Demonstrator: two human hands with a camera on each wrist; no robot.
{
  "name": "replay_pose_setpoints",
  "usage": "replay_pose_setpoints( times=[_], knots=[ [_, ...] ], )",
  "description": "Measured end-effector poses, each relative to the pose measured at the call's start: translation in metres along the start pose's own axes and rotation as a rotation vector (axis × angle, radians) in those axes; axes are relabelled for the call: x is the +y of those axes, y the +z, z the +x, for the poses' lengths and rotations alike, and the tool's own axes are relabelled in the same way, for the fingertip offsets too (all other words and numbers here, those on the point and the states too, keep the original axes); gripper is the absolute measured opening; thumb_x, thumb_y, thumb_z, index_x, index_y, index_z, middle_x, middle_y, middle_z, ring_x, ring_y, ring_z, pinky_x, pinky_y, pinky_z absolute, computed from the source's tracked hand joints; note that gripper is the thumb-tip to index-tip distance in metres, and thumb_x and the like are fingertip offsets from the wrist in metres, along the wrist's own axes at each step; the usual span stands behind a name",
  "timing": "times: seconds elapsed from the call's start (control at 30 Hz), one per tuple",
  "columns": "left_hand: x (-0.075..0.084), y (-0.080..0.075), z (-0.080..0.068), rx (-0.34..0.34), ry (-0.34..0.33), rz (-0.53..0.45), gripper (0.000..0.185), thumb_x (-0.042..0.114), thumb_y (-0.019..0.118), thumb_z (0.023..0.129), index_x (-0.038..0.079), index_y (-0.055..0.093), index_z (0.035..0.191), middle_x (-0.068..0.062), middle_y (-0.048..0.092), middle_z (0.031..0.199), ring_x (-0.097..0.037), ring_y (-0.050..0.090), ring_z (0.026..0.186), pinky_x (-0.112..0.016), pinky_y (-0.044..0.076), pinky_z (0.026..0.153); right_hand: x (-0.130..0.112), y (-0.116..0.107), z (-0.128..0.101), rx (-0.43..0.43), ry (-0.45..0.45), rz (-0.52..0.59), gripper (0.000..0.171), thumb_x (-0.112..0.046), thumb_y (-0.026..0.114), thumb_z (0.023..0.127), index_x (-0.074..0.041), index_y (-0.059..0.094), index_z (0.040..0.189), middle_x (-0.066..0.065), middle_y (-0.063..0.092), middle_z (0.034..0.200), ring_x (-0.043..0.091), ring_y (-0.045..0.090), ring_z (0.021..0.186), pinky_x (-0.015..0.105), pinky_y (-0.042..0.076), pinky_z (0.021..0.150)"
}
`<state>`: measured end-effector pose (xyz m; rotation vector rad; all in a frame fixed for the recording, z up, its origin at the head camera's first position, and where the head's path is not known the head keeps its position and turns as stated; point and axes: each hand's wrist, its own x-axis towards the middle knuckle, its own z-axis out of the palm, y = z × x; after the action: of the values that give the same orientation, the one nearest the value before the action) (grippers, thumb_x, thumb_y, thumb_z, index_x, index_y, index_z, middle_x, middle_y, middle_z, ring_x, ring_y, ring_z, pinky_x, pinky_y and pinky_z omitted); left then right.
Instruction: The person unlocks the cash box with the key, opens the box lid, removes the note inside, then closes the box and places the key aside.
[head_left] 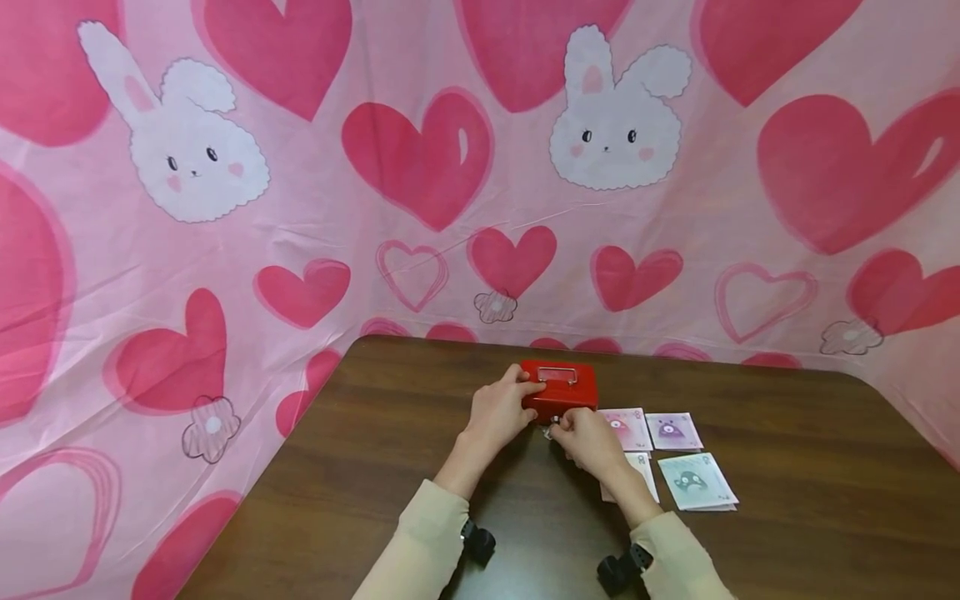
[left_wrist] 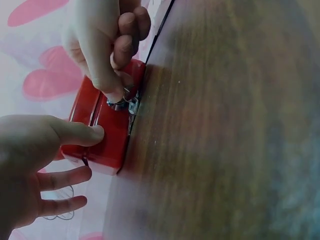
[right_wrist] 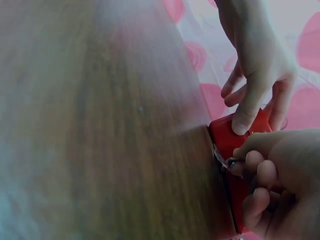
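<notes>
A small red metal box (head_left: pixel 558 385) with a handle on its lid stands on the brown table (head_left: pixel 787 467). My left hand (head_left: pixel 525 397) holds its left end, thumb (left_wrist: pixel 82 134) pressed on the front face and index finger on the lid. My right hand (head_left: pixel 557 427) pinches a small metal key (left_wrist: pixel 122 102) at the lock in the box's front. In the right wrist view the key (right_wrist: pixel 227 162) sits between my thumb and curled fingers (right_wrist: pixel 265 175), against the red box (right_wrist: pixel 225 140). The lid is down.
Several illustrated cards (head_left: pixel 675 454) lie on the table just right of my right hand. A pink cloth with hearts and bunnies (head_left: pixel 420 167) hangs behind and around the table. Bare wood stretches left of the box and toward the front edge.
</notes>
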<state>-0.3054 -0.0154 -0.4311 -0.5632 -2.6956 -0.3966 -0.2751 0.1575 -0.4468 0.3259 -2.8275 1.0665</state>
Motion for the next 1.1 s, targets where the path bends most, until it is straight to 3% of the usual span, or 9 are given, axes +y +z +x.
replay_pose_setpoints(
  times=[0.17, 0.27, 0.6, 0.87, 1.1],
  knots=[
    [0.001, 0.000, -0.001, -0.004, 0.011, 0.010, 0.043, 0.029, 0.077, 0.086, 0.031, 0.068, 0.128, 0.000, 0.062, 0.117, -0.019, 0.069, 0.087, -0.031, 0.053, 0.065, -0.002, 0.001, 0.000, 0.032, -0.057, -0.091, 0.030, -0.015, 0.072, 0.085, -0.013, 0.057, 0.059, -0.004, 0.051, 0.049, 0.011, 0.046, 0.044, 0.025, 0.039, 0.046],
    [0.003, 0.001, -0.002, 0.005, 0.021, 0.013, 0.044, 0.029, 0.077, 0.086, 0.030, 0.068, 0.128, -0.001, 0.062, 0.116, -0.018, 0.069, 0.087, -0.030, 0.053, 0.065, -0.002, 0.001, 0.000, 0.029, -0.049, -0.107, 0.029, -0.015, 0.074, 0.084, -0.013, 0.057, 0.060, -0.004, 0.051, 0.049, 0.011, 0.046, 0.044, 0.026, 0.040, 0.046],
    [0.003, 0.003, -0.002, 0.014, 0.001, 0.054, 0.042, 0.029, 0.076, 0.086, 0.031, 0.069, 0.128, -0.001, 0.060, 0.117, -0.019, 0.070, 0.090, -0.036, 0.054, 0.067, -0.001, 0.000, -0.001, 0.001, -0.010, 0.002, 0.026, -0.014, 0.071, 0.087, -0.011, 0.058, 0.065, -0.002, 0.052, 0.049, 0.012, 0.047, 0.038, 0.026, 0.042, 0.040],
    [0.005, -0.001, -0.001, 0.020, -0.011, 0.053, 0.043, 0.027, 0.077, 0.084, 0.030, 0.070, 0.126, -0.001, 0.060, 0.116, -0.020, 0.070, 0.087, -0.036, 0.053, 0.063, 0.004, 0.000, 0.000, -0.016, -0.035, 0.008, 0.023, -0.016, 0.073, 0.086, -0.012, 0.059, 0.067, -0.002, 0.052, 0.050, 0.011, 0.048, 0.038, 0.026, 0.043, 0.040],
    [0.003, -0.001, -0.001, 0.017, -0.007, 0.045, 0.043, 0.029, 0.078, 0.085, 0.029, 0.069, 0.127, -0.002, 0.058, 0.116, -0.019, 0.070, 0.086, -0.036, 0.054, 0.064, 0.009, -0.012, 0.001, -0.110, -0.006, 0.096, 0.014, -0.018, 0.075, 0.087, -0.012, 0.063, 0.088, 0.001, 0.064, 0.068, 0.015, 0.056, 0.047, 0.029, 0.049, 0.042]
  ],
)
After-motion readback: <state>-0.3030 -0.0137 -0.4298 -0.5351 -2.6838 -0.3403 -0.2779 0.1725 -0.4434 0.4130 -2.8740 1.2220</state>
